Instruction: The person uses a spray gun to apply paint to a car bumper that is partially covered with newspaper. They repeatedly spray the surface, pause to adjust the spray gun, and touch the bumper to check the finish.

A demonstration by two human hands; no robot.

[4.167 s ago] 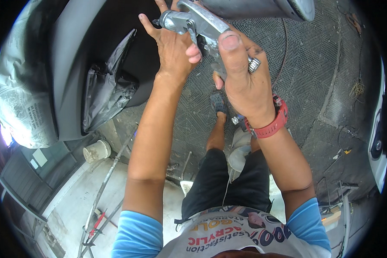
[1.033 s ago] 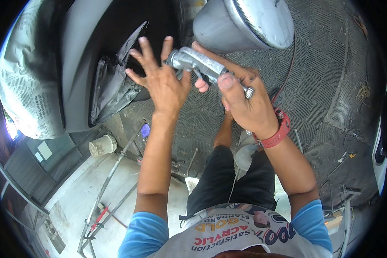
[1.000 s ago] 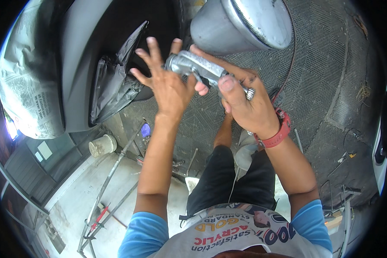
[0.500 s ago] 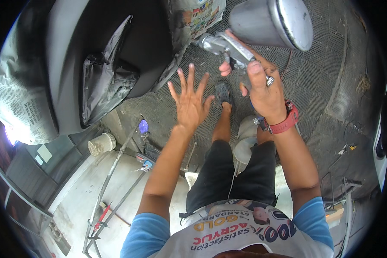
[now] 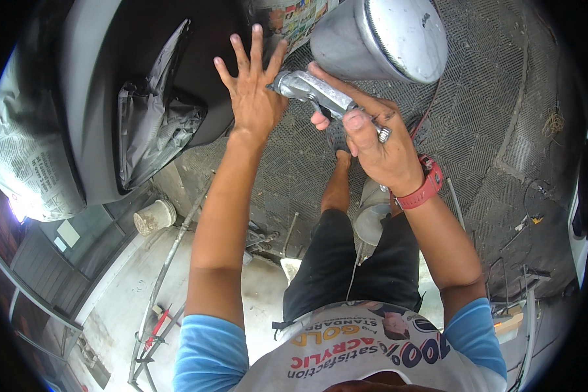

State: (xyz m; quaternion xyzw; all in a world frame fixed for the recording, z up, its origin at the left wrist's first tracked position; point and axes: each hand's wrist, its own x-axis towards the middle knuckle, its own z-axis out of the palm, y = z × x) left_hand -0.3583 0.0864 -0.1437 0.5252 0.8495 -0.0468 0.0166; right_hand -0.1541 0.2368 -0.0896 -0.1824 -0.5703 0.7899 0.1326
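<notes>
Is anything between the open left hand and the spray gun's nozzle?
Nothing: in the head view the left hand, fingers spread, sits right at the front end of the spray gun held by the right hand.

Spray gun (image 5: 320, 95) bare metal; cup (image 5: 372, 39) matt metal.

A metal grating floor (image 5: 503, 98) fills the right side. Pale concrete ground (image 5: 111, 300) lies lower left, with a small white bucket (image 5: 153, 217) and thin metal rods (image 5: 166, 261) in daylight.
</notes>
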